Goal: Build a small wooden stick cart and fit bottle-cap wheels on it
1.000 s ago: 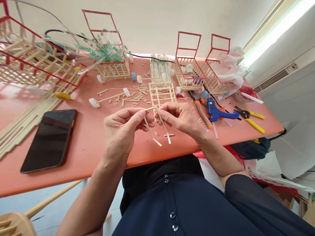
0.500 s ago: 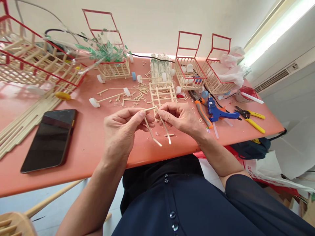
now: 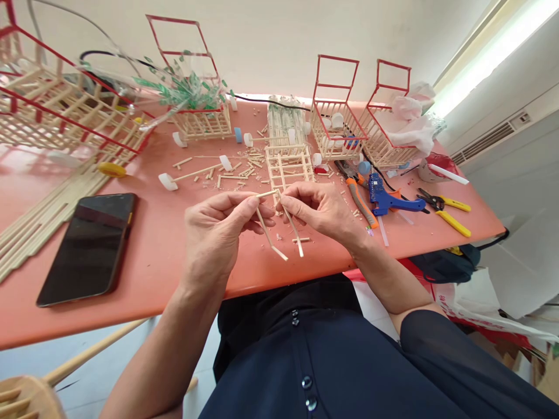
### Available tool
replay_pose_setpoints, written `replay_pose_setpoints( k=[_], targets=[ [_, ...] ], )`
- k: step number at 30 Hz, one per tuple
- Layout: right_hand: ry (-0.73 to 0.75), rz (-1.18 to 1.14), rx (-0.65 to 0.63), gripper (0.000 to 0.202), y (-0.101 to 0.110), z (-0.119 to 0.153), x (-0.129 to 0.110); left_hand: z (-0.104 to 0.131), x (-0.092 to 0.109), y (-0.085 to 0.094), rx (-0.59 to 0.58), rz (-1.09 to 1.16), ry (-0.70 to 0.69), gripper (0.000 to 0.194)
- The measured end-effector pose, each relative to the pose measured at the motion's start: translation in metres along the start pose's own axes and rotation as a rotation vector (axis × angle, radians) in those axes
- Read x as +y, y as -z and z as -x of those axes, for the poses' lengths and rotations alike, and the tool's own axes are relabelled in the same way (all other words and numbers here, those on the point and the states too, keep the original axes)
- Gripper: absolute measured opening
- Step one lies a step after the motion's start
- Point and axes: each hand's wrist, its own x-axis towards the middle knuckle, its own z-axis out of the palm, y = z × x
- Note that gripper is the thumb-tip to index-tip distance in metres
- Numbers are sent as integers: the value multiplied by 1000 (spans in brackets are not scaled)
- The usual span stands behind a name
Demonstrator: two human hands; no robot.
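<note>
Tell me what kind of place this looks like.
Probably a small craft workspace, though it could be in a home: short cut sticks litter the table, with yellow-handled pliers and what looks like a blue glue gun nearby.

The person wears a dark navy top [image 3: 371,372] at six o'clock. Along its front strip [image 3: 300,353] there are round, shiny buttons [image 3: 306,382]. The right sleeve [image 3: 463,355], toward four o'clock, is also navy and short. Black cloth [image 3: 279,305] appears beyond the top. The left hand [image 3: 218,230] and right hand [image 3: 321,209] are bare.
</note>
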Motion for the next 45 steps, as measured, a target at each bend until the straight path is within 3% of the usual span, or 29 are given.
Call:
replay_pose_setpoints(
  k=[29, 45],
  targets=[
    [18, 32, -16, 46, 0, -2, 2, 0, -2, 1, -2, 1, -12, 17],
    [13, 41, 23, 41, 4, -3, 0, -8, 6, -8, -24, -59, -27, 25]
  ],
)
